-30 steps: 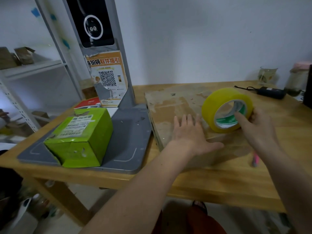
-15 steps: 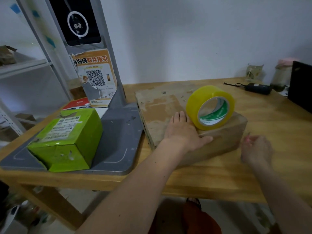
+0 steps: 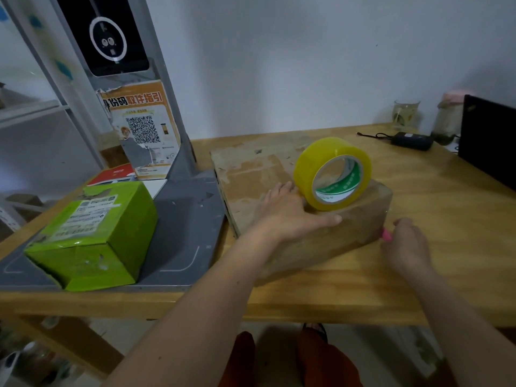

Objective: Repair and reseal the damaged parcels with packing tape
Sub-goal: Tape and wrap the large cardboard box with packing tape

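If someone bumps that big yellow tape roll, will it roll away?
Probably, yes. The yellow tape roll stands on its round edge atop the brown cardboard parcel, so a nudge could send it rolling. Only the left hand beside it seems to block one way. Its shiny surface looks smooth, maybe slippery to grab.

Parcel pickup station: QR pickup poster (image 3: 142, 132), scanner stand (image 3: 117, 34), shelving (image 3: 30, 107), worn parcels.

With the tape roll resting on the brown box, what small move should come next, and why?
Probably the right hand picks up the pink tool it touches, since the left hand lies flat on the brown cardboard box beside the yellow packing tape roll.
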The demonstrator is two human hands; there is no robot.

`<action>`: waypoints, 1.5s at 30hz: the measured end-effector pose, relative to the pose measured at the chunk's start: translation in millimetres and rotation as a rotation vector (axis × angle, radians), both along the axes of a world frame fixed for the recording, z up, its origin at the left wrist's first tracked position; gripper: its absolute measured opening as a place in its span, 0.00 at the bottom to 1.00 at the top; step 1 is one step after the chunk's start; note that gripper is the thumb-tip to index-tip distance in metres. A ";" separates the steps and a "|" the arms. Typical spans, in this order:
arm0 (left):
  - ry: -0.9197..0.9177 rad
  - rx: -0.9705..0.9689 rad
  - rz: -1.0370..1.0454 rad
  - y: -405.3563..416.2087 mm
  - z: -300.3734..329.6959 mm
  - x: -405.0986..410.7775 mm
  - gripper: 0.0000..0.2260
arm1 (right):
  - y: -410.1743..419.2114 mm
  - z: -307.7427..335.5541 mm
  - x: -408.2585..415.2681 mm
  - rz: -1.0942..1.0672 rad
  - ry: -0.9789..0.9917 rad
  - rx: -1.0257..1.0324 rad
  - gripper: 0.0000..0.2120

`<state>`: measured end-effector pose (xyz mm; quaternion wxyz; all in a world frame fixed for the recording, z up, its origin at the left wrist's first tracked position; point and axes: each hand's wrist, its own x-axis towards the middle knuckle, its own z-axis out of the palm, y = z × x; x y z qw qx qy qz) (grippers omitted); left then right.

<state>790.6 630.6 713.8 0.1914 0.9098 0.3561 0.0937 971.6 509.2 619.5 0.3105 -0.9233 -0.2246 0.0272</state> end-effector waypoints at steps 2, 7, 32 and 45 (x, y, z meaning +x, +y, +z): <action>-0.274 -0.220 0.039 2.9 1.1 -3.7 0.34 | -2.9 3.0 0.6 -0.033 0.023 0.074 0.19; -0.577 -0.480 -0.003 11.6 11.7 -6.7 0.30 | -16.1 19.7 -1.6 -0.100 0.131 0.288 0.20; -0.653 -0.591 -0.143 17.4 12.2 -1.3 0.09 | -28.3 57.4 -107.4 0.658 -0.412 0.225 0.12; -0.859 -0.675 -0.160 16.6 12.1 -6.2 0.15 | -26.8 80.9 -117.6 0.627 -0.383 0.103 0.12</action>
